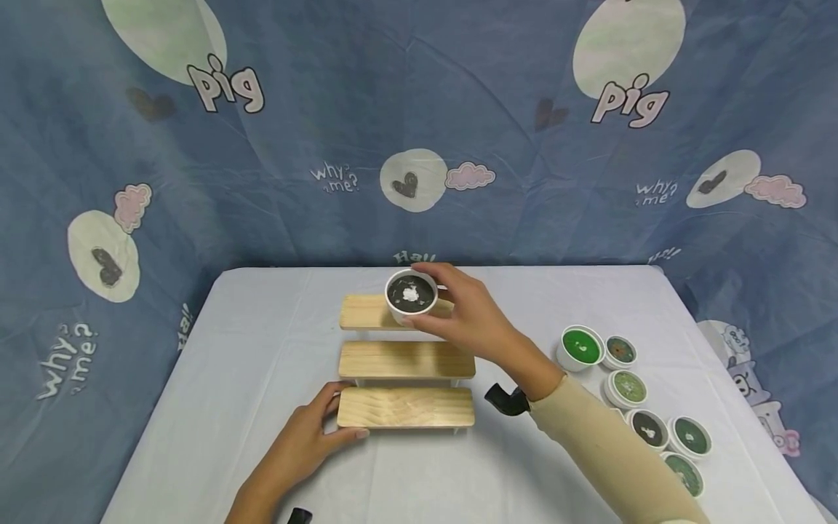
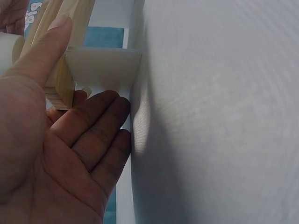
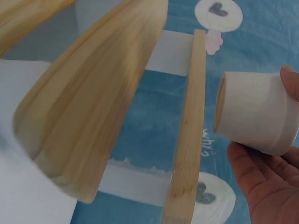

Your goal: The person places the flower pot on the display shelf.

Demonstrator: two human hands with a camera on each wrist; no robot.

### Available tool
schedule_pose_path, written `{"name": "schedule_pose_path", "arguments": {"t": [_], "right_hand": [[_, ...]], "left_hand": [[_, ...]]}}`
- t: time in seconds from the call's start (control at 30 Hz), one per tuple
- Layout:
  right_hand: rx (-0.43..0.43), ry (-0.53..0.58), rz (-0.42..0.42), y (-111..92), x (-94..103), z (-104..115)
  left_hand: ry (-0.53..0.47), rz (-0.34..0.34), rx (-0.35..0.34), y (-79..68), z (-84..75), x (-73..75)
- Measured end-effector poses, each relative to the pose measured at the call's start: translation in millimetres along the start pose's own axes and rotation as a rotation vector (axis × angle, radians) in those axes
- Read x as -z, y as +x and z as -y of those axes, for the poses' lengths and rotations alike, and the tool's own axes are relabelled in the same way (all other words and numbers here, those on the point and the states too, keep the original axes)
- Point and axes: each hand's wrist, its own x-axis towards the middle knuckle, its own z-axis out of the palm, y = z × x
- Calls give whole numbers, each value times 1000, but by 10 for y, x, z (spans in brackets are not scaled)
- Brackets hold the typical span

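Nearest, we see the left hand (image 1: 306,438) pinching the left end of the stand's low board (image 1: 406,407), thumb in front and forefinger behind. Off to the right, we count at least six filled cups (image 1: 627,388) grouped on the white table (image 1: 288,327). Beyond the middle board (image 1: 406,360), the right hand (image 1: 468,309) holds a white cup (image 1: 411,297) over the top board (image 1: 366,313), thumb and fingers parted just to its width. We judge this an early stage: one cup is raised, none sits on the boards, and the group is down on the table.

Only the left wrist view shows us the other three fingers, loosely straight beside a white support (image 2: 103,67) under the low board. From the head, the cup overlaps the top board; the right wrist view shows us a gap between them. Only the head view gives us the cup's dark filling and the group.
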Motion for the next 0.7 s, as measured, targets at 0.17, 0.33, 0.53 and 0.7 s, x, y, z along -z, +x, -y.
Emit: {"name": "schedule_pose_path", "arguments": {"t": [0.17,0.33,0.53,0.7], "right_hand": [[12,-1,13,79,-64,33],[20,1,36,153,-133,73],[27,-14,65,252,-210,127],[17,-21,84,323,-279,142]], "left_hand": [[1,-7,-18,3,13,7],[1,-7,-22,7,12,5],[4,-12,-19,7,9,3],[10,-18,-31,0,9,-3]]}}
